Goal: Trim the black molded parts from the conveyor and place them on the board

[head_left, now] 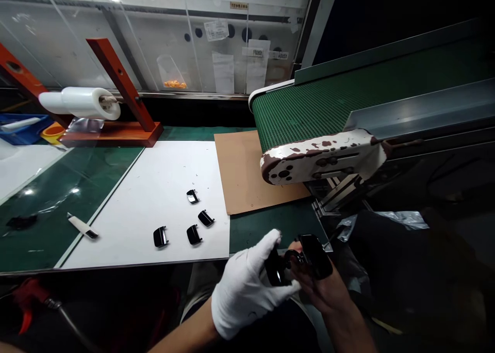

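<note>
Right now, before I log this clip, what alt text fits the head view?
A white-gloved left hand and a bare right hand hold a glossy black part near a green conveyor belt. Four similar parts lie on a white board.

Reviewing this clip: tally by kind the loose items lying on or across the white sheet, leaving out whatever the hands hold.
Glossy black parts on the white sheet: 4
White-handled tool across the sheet's edge: 1
Total: 5

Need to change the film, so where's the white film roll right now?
In the head view, the white film roll is at upper left, mounted on an orange stand, behind the white board and left of the green conveyor.
</note>
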A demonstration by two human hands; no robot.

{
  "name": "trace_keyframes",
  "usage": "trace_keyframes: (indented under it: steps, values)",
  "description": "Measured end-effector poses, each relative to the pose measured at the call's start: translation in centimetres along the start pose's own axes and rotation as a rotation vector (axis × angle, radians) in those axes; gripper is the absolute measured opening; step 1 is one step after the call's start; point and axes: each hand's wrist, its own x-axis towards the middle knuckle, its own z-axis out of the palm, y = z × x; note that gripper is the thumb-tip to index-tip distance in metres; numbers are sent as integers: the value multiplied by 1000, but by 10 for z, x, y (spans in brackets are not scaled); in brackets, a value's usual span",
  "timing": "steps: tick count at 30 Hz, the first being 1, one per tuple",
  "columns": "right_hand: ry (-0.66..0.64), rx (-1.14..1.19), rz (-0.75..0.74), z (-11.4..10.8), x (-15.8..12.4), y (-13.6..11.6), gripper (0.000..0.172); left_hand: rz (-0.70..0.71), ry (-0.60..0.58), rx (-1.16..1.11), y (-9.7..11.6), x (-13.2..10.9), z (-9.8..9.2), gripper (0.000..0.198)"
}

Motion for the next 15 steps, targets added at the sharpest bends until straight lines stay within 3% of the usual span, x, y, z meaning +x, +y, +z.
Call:
trace_keyframes:
  steps: [3,9,12,15]
  values:
    - [-33,30,36,7,2,8,23,-25,98,-109,0,-8,6,83]
    - [-40,94,28,27,-4,27,42,-68,229,-508,10,-15,24,83]
    - [-41,101,20,25,-11,31,41,-99,234,-505,14,-15,31,84]
    - [-39,0,-80,18,-16,31,36,-74,270,-454,19,-15,30,83]
